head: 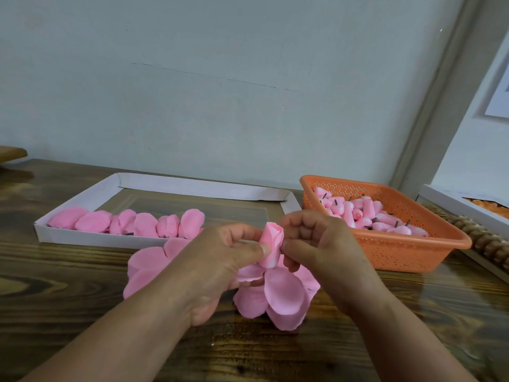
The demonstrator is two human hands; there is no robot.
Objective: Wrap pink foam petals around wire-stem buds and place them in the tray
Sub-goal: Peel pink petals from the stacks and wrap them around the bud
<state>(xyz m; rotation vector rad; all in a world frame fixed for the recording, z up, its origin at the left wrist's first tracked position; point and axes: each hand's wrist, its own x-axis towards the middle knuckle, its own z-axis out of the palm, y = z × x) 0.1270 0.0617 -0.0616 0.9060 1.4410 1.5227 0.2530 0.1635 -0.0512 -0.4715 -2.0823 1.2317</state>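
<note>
Both hands meet at the table's middle around a pink foam bud (272, 244) that stands upright with a petal curled about it. My left hand (220, 260) pinches the bud's left side with thumb and fingers. From the right, my right hand (311, 244) pinches it with curled fingers. Loose pink petals (281, 296) hang below the bud, and more petals (150, 264) lie behind my left hand. The bud's wire stem is hidden. A white cardboard tray (82, 239) at the left holds a row of wrapped pink flowers (132, 224).
An orange perforated plastic basket (407, 252) at the right holds several bare pink buds (358, 213) with dark stems. A white box (451, 205) and a beaded wooden object (484, 244) sit at the far right edge. The wall stands close behind the wooden table (68, 299).
</note>
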